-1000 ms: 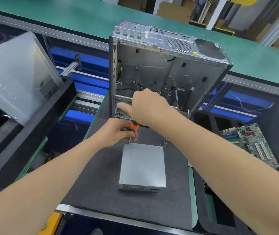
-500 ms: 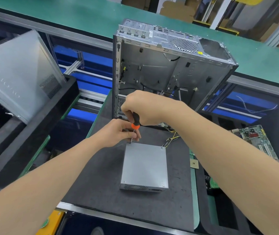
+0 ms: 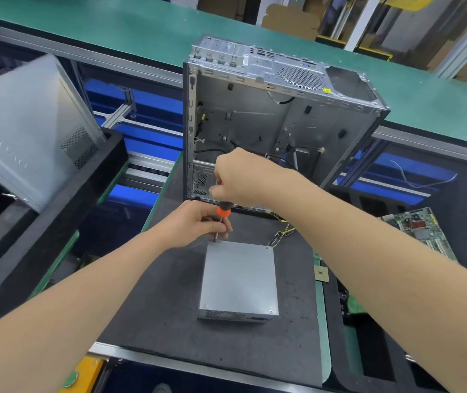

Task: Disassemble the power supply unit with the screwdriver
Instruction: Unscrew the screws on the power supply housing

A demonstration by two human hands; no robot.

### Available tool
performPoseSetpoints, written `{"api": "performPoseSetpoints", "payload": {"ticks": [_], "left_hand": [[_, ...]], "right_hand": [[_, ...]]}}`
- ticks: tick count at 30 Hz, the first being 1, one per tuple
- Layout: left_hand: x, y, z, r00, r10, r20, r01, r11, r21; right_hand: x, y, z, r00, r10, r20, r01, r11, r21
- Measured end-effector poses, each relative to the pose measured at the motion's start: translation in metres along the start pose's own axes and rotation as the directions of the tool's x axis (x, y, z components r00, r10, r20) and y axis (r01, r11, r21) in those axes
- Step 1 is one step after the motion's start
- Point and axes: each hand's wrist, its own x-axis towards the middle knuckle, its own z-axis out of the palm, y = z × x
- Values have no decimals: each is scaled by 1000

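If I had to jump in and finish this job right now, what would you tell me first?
Right hand grips the screwdriver handle from above. Left hand pinches its shaft, steadying the tip at the far left corner of the power supply unit.
The unit lies flat on the dark mat, in front of the open computer case, wires trailing from its far right side.
Done: the unit is out of the case.
Left: its cover is on, and screws show at the other three corners, so likely all four need undoing before the cover lifts.
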Motion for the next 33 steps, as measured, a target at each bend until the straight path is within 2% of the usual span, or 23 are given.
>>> {"api": "performPoseSetpoints", "payload": {"ticks": [3,6,9,15,17,19,20,21,23,25,27,30,33], "left_hand": [[0,1,0,1000,-8,-10,9,1000,9],[-1,2,1,1000,-24,8,24,999,46],[-3,2,2,999,-31,18,30,998,62],[-2,0,4,1000,-28,-3,28,994,102],[-1,-1,4,999,-34,0,34,995,91],[0,-2,5,999,-45,-3,45,997,61],[-1,-2,5,999,-48,-4,48,997,55],[-1,-1,5,999,-48,-1,48,997,55],[-1,-1,5,999,-47,8,46,997,57],[-1,-1,3,999,-44,11,43,997,59],[-2,-1,2,999,-40,1,40,998,58],[-3,-1,1,999,-47,-6,47,998,39],[-3,0,1,999,-38,13,37,993,113]], "right_hand": [[-3,8,-13,976,-201,87,207,976,-64],[-5,10,-17,932,-341,124,353,931,-91],[-6,6,-12,911,-393,128,407,905,-120],[-10,7,-13,911,-393,128,406,907,-107],[-12,6,-11,945,-323,56,327,943,-69],[-11,1,-6,989,-82,-119,73,994,-77],[-10,-2,-2,983,48,-175,-66,993,-97],[-9,-4,2,974,138,-179,-156,984,-91],[-6,-6,7,978,180,-101,-180,984,9],[-4,-5,4,995,87,-53,-85,996,38],[-5,-2,-5,998,-55,-7,55,998,-27],[-4,3,-16,967,-241,83,249,963,-104],[-4,3,-18,933,-335,132,348,934,-85]]}}
